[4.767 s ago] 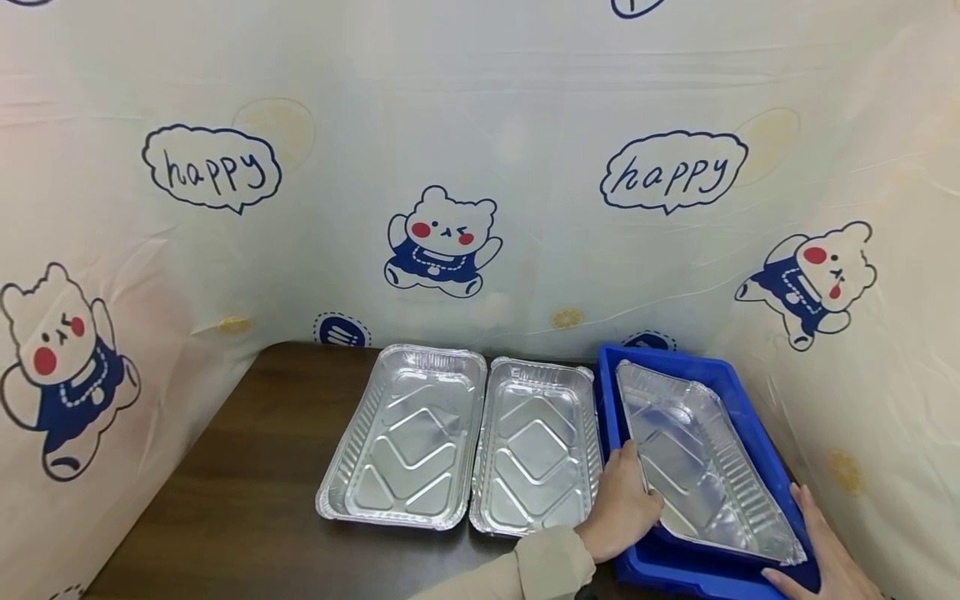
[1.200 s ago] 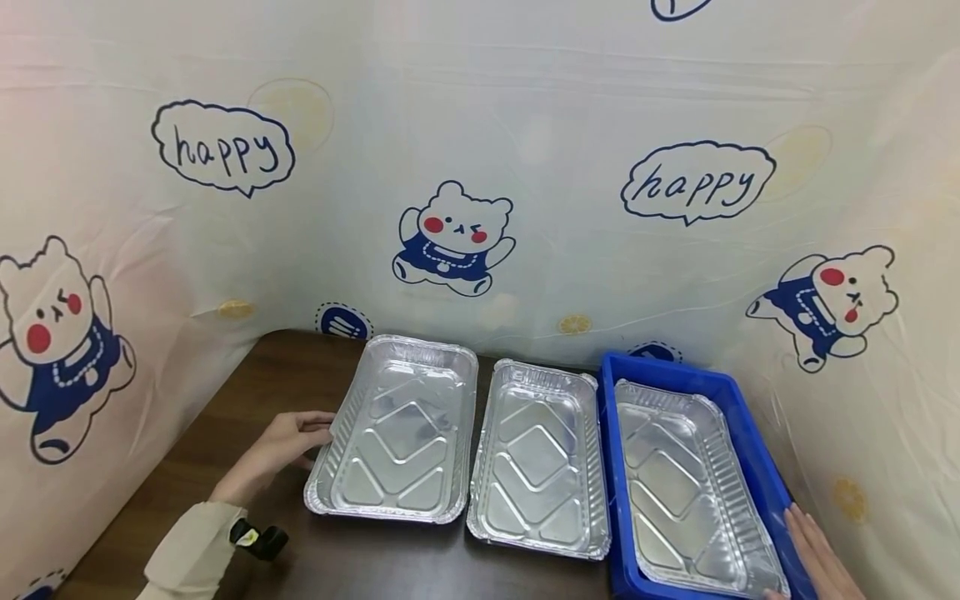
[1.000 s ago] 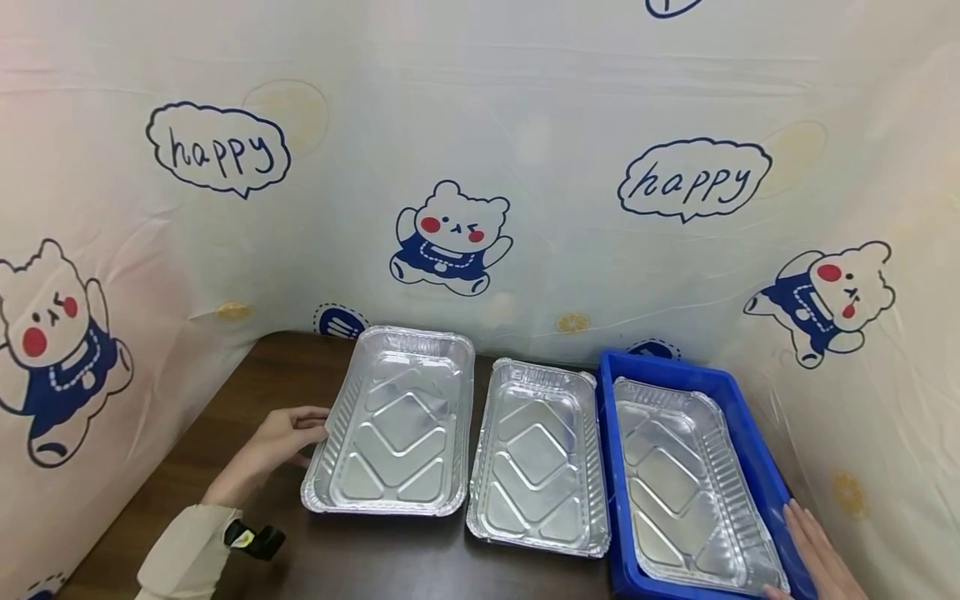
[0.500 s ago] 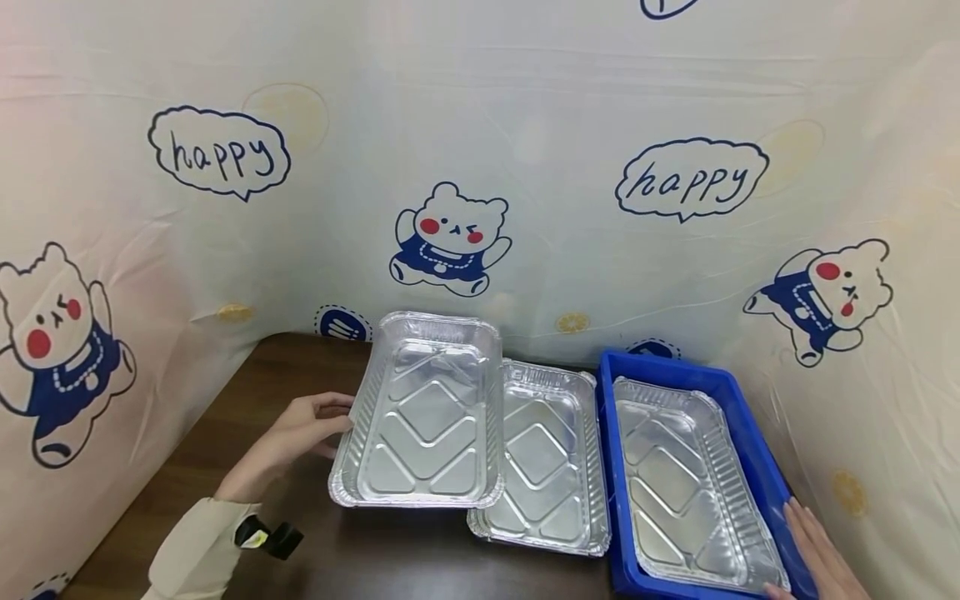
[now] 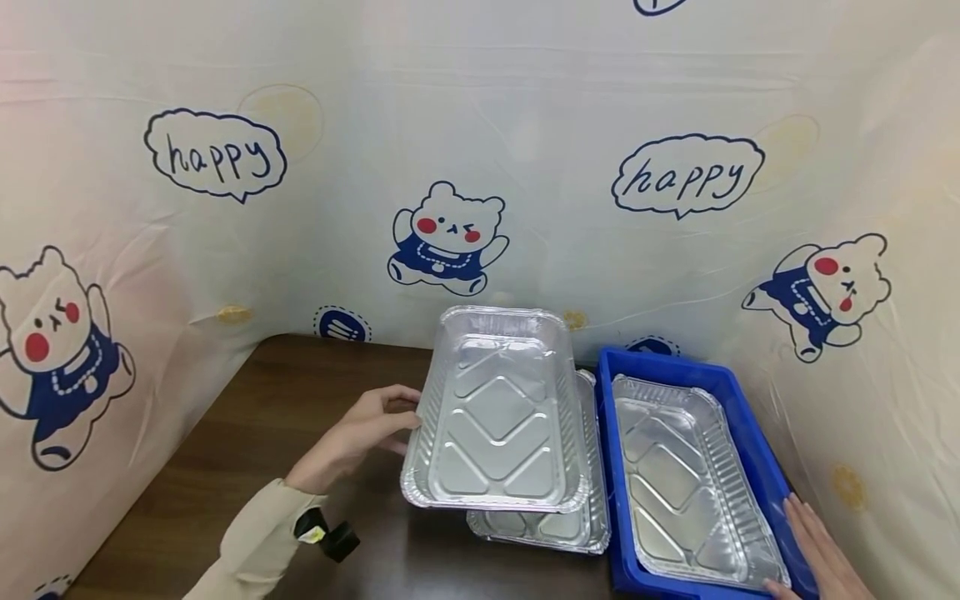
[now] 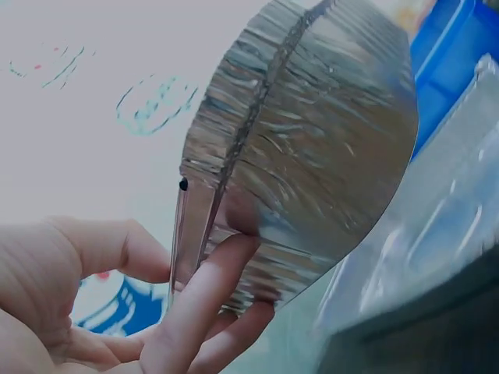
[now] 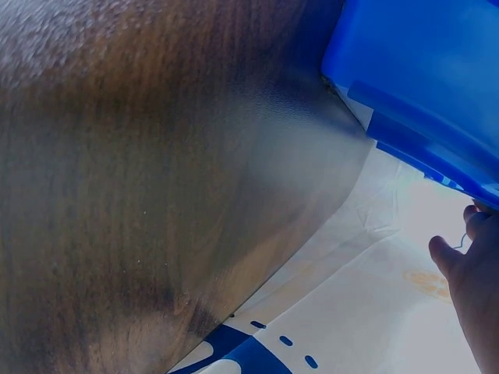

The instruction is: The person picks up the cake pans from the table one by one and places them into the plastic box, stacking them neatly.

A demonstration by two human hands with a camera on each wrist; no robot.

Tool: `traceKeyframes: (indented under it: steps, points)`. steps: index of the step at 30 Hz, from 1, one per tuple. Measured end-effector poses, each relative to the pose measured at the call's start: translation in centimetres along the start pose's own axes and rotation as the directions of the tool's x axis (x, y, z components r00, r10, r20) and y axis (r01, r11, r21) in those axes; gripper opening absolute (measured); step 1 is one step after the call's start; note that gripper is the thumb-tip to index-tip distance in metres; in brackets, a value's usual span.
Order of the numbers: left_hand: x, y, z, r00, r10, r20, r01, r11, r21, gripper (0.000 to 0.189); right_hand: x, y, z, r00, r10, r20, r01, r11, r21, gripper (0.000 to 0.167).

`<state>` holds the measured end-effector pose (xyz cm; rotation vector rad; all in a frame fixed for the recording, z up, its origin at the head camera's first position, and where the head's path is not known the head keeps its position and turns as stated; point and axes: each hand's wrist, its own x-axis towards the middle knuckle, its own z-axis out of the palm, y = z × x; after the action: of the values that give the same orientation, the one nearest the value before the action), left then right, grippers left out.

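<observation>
My left hand (image 5: 367, 437) pinches the left rim of an aluminium foil tray (image 5: 498, 417), thumb inside and fingers beneath. The left wrist view shows that thumb (image 6: 144, 253) and the ribbed outer side of the foil tray (image 6: 320, 148). This raised tray overlaps a second foil tray (image 5: 596, 500) on the table, hiding most of it. A third foil tray (image 5: 682, 483) lies in a blue plastic bin (image 5: 750, 433) at the right. My right hand (image 5: 821, 554) rests with extended fingers along the bin's right side near its front corner; in the right wrist view the right hand (image 7: 475, 273) is partly cut off.
The dark wooden table (image 5: 300, 400) extends to the left of the trays. A pale printed cloth (image 5: 555, 167) hangs behind and at both sides. A black wrist device (image 5: 326, 533) sits at the left cuff.
My left hand gripped the bin's tray at first, then took the leftmost tray, lifted it and moved it right over the middle one. The right hand stays at the bin.
</observation>
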<state>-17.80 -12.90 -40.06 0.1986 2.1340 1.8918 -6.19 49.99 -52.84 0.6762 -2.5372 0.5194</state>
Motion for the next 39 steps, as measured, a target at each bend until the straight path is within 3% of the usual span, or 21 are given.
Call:
traceKeyframes:
  steps: [8, 17, 32, 39]
  points:
    - [2.6, 0.8, 5.5, 0.998, 0.054, 0.043, -0.049, 0.993, -0.103, 0.045, 0.1, -0.6, -0.4, 0.996, 0.078, 0.047, -0.077, 0.997, -0.026, 0.129]
    - [4.8, 1.6, 11.4, 0.993, 0.070, 0.097, -0.052, 0.982, -0.180, 0.040, 0.1, -0.8, -0.4, 0.990, 0.125, 0.065, -0.121, 0.991, -0.055, 0.128]
    - [5.7, 1.0, 18.8, 0.988, 0.036, 0.152, 0.001, 0.971, -0.237, 0.032, 0.1, -0.5, -0.5, 0.995, 0.086, 0.049, -0.084, 0.995, -0.048, 0.131]
    - [6.1, 0.8, 21.4, 0.987, 0.014, 0.159, 0.036, 0.951, -0.306, 0.030, -0.2, -0.6, -0.3, 0.991, 0.121, 0.050, -0.119, 0.992, -0.049, 0.132]
